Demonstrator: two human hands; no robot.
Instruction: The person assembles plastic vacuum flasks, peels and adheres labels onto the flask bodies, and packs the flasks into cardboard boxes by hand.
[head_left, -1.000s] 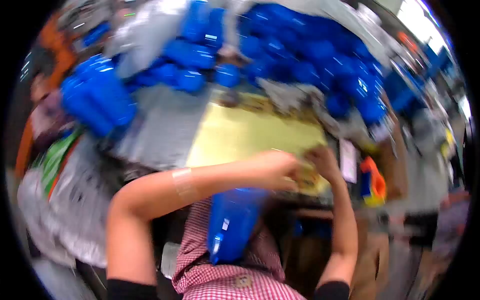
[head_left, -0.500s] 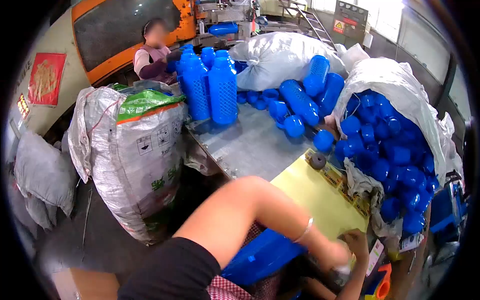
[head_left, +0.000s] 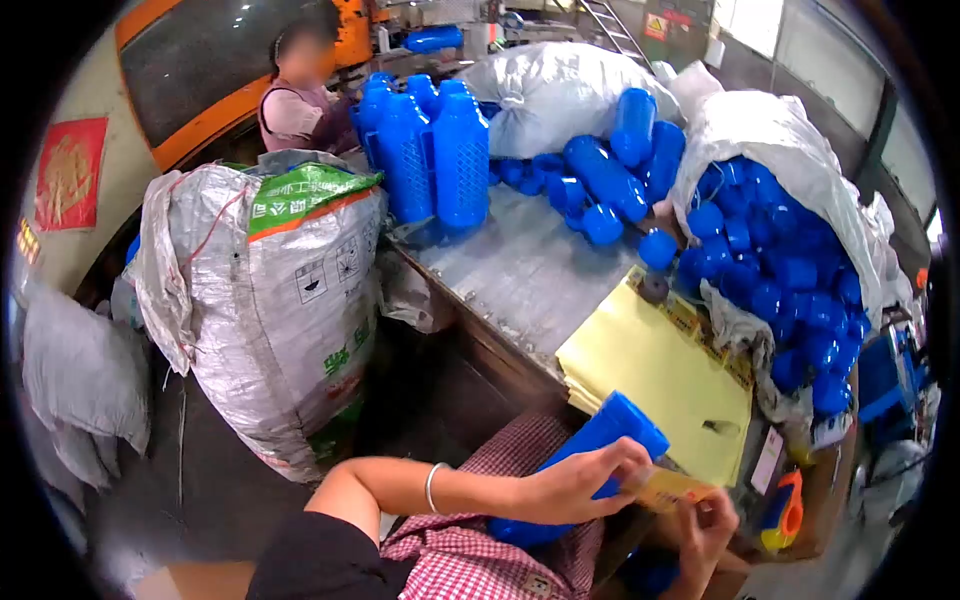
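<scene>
A small yellow-orange label is stretched between my two hands. My left hand, with a bracelet on its wrist, is closed in a pinch at the label's left end. At the other end, the fingers of my right hand pinch it. Across my lap, on checked cloth, lies a blue plastic bottle-shaped shell, tilted up to the right. My left forearm and hand cover part of this shell. Yellow sheets lie on the table just beyond it.
Several blue shells stand on the metal table. A white sack spills blue cups at right. Another full sack stands left. An orange-and-blue tape dispenser sits lower right. A person is behind the table.
My left hand has drawn back left from beside my right hand, and the label now shows between them. More of the blue shell is visible. The view has shifted slightly.
</scene>
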